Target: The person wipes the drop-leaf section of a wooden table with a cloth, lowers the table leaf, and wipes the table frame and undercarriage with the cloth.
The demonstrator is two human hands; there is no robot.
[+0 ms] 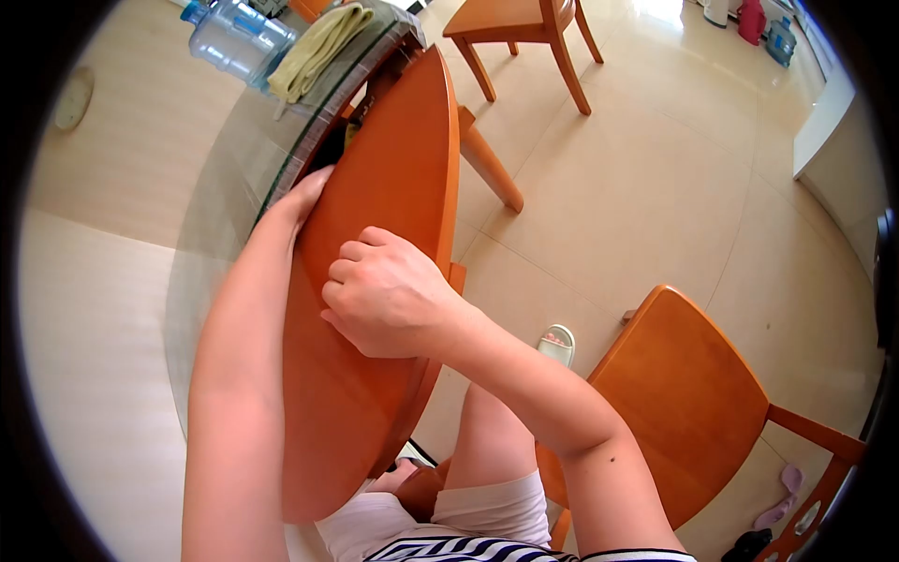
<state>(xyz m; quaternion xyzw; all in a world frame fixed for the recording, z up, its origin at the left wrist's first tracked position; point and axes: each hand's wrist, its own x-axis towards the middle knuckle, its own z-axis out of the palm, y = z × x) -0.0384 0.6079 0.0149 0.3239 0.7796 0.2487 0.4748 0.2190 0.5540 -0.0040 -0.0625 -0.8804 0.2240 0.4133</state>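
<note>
— Who is at work here, and with what?
— A person in a striped top and white shorts bends over a rounded wooden table leaf [346, 398], its orange-brown face tilted beside the glass tabletop [220, 215] on the left.

— And the left hand [311, 192]?
— It is at the leaf's left edge, its fingertips lost in the dark gap between leaf and glass. Whether its grip is closed on anything, one cannot tell.

— The right?
— The right hand [384, 290] is over the middle of the leaf, back turned up, fingers curled in. Its palm is hidden, so whether the grip clasps anything cannot be told either.

— What lies around them?
— A folded yellow towel [323, 51] rests on the glass at the far left, beside a clear water jug [242, 42] with a blue cap. A wooden chair [510, 21] stands at the far side of the tiled floor [618, 187]; a second chair [679, 393] is near, to the right. Between leaf and near chair, a foot shows in a pale slipper [556, 345].
</note>
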